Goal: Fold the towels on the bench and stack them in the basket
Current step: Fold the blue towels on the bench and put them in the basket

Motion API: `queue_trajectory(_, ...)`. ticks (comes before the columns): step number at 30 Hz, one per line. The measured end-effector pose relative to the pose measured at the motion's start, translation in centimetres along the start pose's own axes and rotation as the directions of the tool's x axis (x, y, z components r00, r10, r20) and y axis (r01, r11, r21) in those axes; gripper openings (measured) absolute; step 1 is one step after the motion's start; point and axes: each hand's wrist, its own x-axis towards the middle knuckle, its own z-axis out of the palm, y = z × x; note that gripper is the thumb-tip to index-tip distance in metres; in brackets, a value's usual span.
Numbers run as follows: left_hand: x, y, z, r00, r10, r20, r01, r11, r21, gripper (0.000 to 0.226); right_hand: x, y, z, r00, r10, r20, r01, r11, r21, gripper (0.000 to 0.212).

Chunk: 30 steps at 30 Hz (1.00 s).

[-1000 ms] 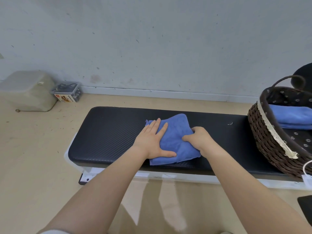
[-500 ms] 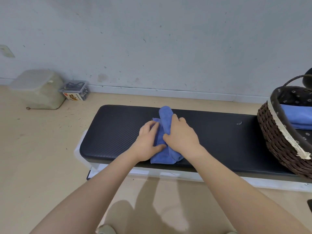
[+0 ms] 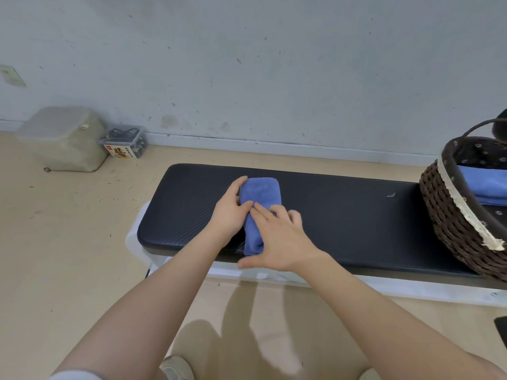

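A blue towel (image 3: 260, 192), folded into a narrow strip, lies on the black padded bench (image 3: 343, 215), running from near edge to far side. My left hand (image 3: 229, 212) cups its left side with the fingers against the cloth. My right hand (image 3: 277, 237) lies flat over the strip's near half, fingers spread, pressing it down. At the right end of the bench stands a dark wicker basket (image 3: 450, 215) with a patterned liner and a handle. Inside it lies another folded blue towel (image 3: 485, 187), partly cut off by the frame edge.
A grey-beige plastic container (image 3: 63, 138) and a small clear box of dark items (image 3: 123, 142) sit on the floor by the wall, left of the bench. Tan floor lies in front and left. A dark object (image 3: 501, 331) shows at the lower right edge.
The towel's right half was folded over leftward, turning the wide square into a narrow strip. My right hand went from its right edge to lying flat on top; my left hand shifted to its left side.
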Motion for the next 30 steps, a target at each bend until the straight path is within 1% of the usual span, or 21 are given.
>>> queue_trajectory(2, 0.3, 0.4, 0.4, 0.999, 0.046, -0.022, -0.044, 0.993, 0.107, 0.047, -0.6, 1.8, 0.8, 0.998, -0.035, -0.061, 0.036, 0.999, 0.021, 0.1)
queue_trajectory(4, 0.4, 0.7, 0.9, 0.997, 0.075, -0.028, -0.069, 0.982, 0.175, 0.036, -1.3, 3.4, 1.7, 0.984, 0.075, -0.161, -0.049, 0.986, 0.16, 0.09)
queue_trajectory(6, 0.8, 0.8, 1.4, 0.998, 0.056, -0.017, -0.052, 0.982, 0.18, 0.026, -1.9, 4.3, 2.3, 0.963, 0.181, -0.201, -0.114, 0.945, 0.306, 0.075)
queue_trajectory(7, 1.0, 0.8, 1.7, 0.999, 0.037, -0.008, -0.035, 0.986, 0.166, 0.024, -2.2, 4.7, 2.4, 0.964, 0.187, -0.19, -0.111, 0.93, 0.35, 0.066)
queue_trajectory(9, 1.4, 0.9, 2.3, 1.0, 0.006, 0.006, -0.007, 0.989, 0.151, 0.028, -2.6, 5.5, 2.3, 0.977, 0.136, -0.162, -0.069, 0.928, 0.365, 0.052)
queue_trajectory(10, 1.6, 0.9, 2.5, 1.0, -0.01, 0.006, 0.009, 0.988, 0.154, 0.031, -2.6, 6.1, 2.2, 0.982, 0.114, -0.154, -0.053, 0.934, 0.354, 0.05)
queue_trajectory(12, 1.9, 1.0, 2.8, 0.999, -0.038, 0.011, 0.036, 0.984, 0.177, 0.035, -2.3, 7.5, 1.8, 0.99, 0.075, -0.119, -0.024, 0.924, 0.381, 0.054)
queue_trajectory(13, 2.0, 0.9, 2.9, 0.999, -0.045, 0.012, 0.042, 0.977, 0.21, 0.036, -2.2, 8.1, 1.1, 0.99, 0.07, -0.119, -0.01, 0.896, 0.445, 0.054)
queue_trajectory(15, 2.4, 0.9, 3.3, 0.999, -0.024, -0.025, 0.031, 0.942, 0.335, 0.032, -2.1, 9.4, -0.1, 0.991, 0.115, -0.072, -0.051, 0.804, 0.593, 0.047)
queue_trajectory(16, 2.6, 0.9, 3.4, 0.998, 0.01, -0.06, 0.014, 0.923, 0.384, 0.031, -2.1, 10.0, -0.4, 0.995, 0.095, -0.028, -0.059, 0.792, 0.608, 0.045)
queue_trajectory(17, 2.7, 1.0, 3.5, 0.995, 0.056, -0.078, -0.022, 0.921, 0.39, 0.033, -2.0, 10.8, -0.5, 0.994, 0.112, 0.018, -0.101, 0.8, 0.592, 0.045)
queue_trajectory(18, 2.8, 1.3, 3.6, 0.993, 0.102, -0.058, -0.075, 0.933, 0.352, 0.043, -2.0, 11.4, -0.5, 0.993, 0.118, 0.028, -0.114, 0.82, 0.56, 0.046)
queue_trajectory(19, 3.0, 1.6, 3.7, 0.992, 0.126, 0.002, -0.122, 0.952, 0.281, 0.058, -2.0, 11.7, -0.6, 0.992, 0.119, 0.054, -0.127, 0.8, 0.587, 0.043)
queue_trajectory(21, 3.4, 2.5, 3.7, 0.973, 0.122, 0.194, -0.158, 0.97, 0.184, 0.086, -2.1, 11.8, -0.7, 0.989, 0.139, 0.053, -0.137, 0.716, 0.685, 0.032)
queue_trajectory(22, 3.6, 2.8, 3.6, 0.953, 0.101, 0.286, -0.16, 0.969, 0.188, 0.093, -2.1, 11.7, -0.7, 0.987, 0.154, 0.045, -0.141, 0.7, 0.7, 0.027)
queue_trajectory(24, 4.2, 3.3, 3.4, 0.911, 0.035, 0.411, -0.143, 0.961, 0.236, 0.101, -2.0, 11.8, -0.6, 0.988, 0.15, 0.034, -0.135, 0.737, 0.662, 0.021)
queue_trajectory(26, 4.9, 3.5, 3.2, 0.889, -0.022, 0.457, -0.124, 0.95, 0.286, 0.107, -1.9, 12.1, -0.5, 0.99, 0.143, -0.006, -0.114, 0.811, 0.574, 0.021)
queue_trajectory(27, 5.2, 3.6, 3.1, 0.881, -0.036, 0.472, -0.126, 0.943, 0.307, 0.109, -2.0, 12.2, -0.7, 0.987, 0.158, -0.019, -0.121, 0.819, 0.56, 0.021)
queue_trajectory(28, 5.3, 3.6, 3.0, 0.874, -0.042, 0.484, -0.136, 0.935, 0.328, 0.109, -2.1, 12.3, -0.9, 0.98, 0.196, -0.02, -0.149, 0.803, 0.577, 0.025)
queue_trajectory(29, 5.2, 3.5, 3.0, 0.871, -0.048, 0.49, -0.146, 0.925, 0.35, 0.108, -2.3, 12.4, -1.2, 0.97, 0.241, 0.001, -0.193, 0.776, 0.6, 0.038)
queue_trajectory(30, 5.0, 3.4, 3.2, 0.869, -0.053, 0.491, -0.154, 0.916, 0.371, 0.107, -2.6, 12.8, -1.4, 0.958, 0.283, 0.041, -0.246, 0.74, 0.626, 0.058)
